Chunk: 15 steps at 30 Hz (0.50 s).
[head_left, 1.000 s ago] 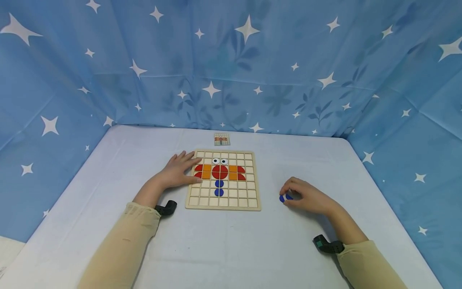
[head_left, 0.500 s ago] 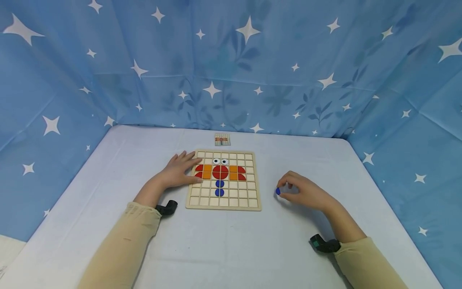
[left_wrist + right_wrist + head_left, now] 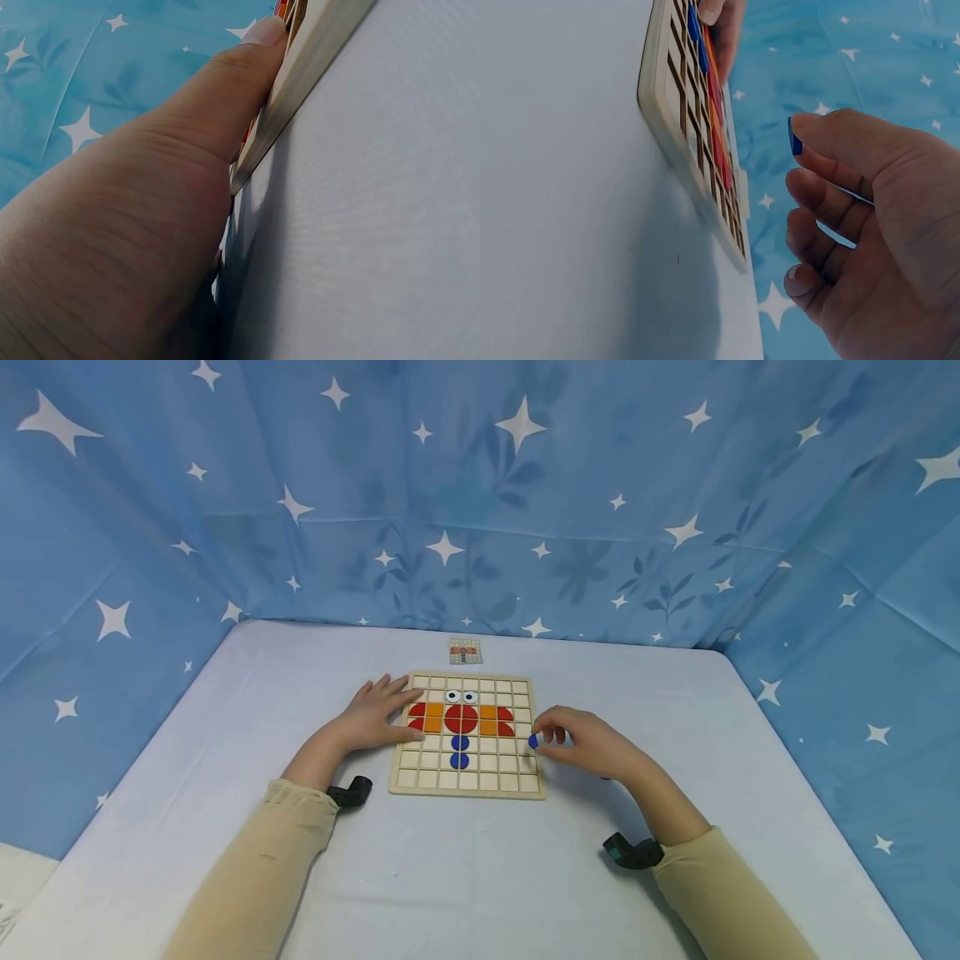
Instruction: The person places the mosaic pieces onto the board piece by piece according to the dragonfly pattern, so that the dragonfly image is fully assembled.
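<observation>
A wooden grid board (image 3: 405,781) lies on the table with coloured tiles set in its squares. Red quarter-round tiles form a red circle (image 3: 461,719), with orange square tiles (image 3: 433,718) on both sides. Two eye tiles (image 3: 461,697) sit above the circle and blue rounded tiles (image 3: 460,752) below it. My left hand (image 3: 375,714) rests over the board's left edge, fingers spread, thumb on the squares. Between thumb and forefinger my right hand (image 3: 588,739) pinches a small blue tile (image 3: 795,136), raised by the board's right edge.
Behind the board lies a small pattern card (image 3: 465,651) showing a similar figure. A bit of something dark (image 3: 606,777) shows under my right wrist. A blue star-printed curtain (image 3: 480,485) borders the white-covered table (image 3: 450,868) at the back and sides.
My right hand has lifted a blue tile from the table at the right and carried it left to the board's right edge. My left hand stays on the board.
</observation>
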{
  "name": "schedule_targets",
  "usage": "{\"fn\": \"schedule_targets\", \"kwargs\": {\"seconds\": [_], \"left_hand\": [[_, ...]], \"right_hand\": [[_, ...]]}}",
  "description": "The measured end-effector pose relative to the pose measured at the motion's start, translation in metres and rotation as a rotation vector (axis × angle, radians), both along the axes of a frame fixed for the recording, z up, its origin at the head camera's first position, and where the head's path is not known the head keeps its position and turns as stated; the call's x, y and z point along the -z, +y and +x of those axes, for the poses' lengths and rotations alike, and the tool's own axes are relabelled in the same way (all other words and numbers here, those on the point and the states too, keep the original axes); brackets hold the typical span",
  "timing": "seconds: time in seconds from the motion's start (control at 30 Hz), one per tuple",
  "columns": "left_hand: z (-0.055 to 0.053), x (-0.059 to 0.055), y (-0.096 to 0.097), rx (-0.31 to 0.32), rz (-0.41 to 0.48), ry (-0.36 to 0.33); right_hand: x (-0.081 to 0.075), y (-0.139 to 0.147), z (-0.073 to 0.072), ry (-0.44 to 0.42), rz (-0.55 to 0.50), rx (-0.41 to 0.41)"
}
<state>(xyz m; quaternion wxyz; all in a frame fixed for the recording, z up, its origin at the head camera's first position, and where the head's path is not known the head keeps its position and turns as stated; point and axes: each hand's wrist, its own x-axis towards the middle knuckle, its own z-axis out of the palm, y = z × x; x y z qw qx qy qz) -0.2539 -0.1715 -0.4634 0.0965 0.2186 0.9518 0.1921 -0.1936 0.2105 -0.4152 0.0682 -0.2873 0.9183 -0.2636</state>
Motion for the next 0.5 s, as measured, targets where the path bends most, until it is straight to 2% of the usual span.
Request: {"fn": "schedule_targets", "kwargs": {"seconds": [0.27, 0.5], "left_hand": [[0.001, -0.002, 0.0, 0.002, 0.013, -0.006], [0.0, -0.001, -0.001, 0.009, 0.018, 0.003]], "right_hand": [[-0.001, -0.041, -0.001, -0.072, 0.003, -0.021], [0.014, -0.076, 0.004, -0.019, -0.017, -0.065]]}}
